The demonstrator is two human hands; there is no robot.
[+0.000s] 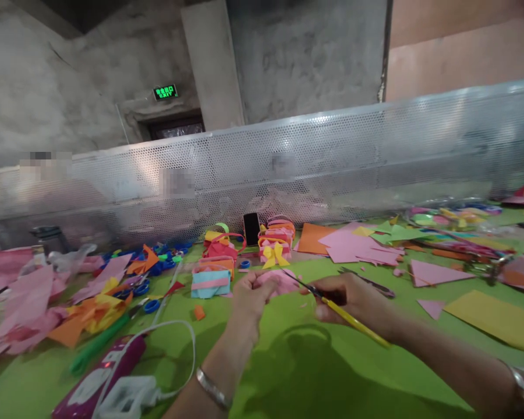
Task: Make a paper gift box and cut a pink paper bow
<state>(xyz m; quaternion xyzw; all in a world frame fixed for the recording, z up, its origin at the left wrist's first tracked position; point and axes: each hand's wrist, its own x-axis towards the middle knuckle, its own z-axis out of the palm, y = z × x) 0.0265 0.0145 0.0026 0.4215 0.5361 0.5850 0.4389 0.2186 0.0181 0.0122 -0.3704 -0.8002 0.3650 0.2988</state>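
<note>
Green table (283, 355), mesh screen (353, 139) along its far side. Head view: my left hand (254, 291) pinches pink paper (286, 283) mid-table; my right hand (353, 299) grips a thin yellow-and-black tool (353, 322), dark tip at the paper. Yellow sheet (498, 320) lies right; phone (251, 228) stands far.

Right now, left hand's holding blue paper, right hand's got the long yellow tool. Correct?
Not blue: the head view shows the left hand holding pink paper. The right hand does have the long yellow tool.
</note>
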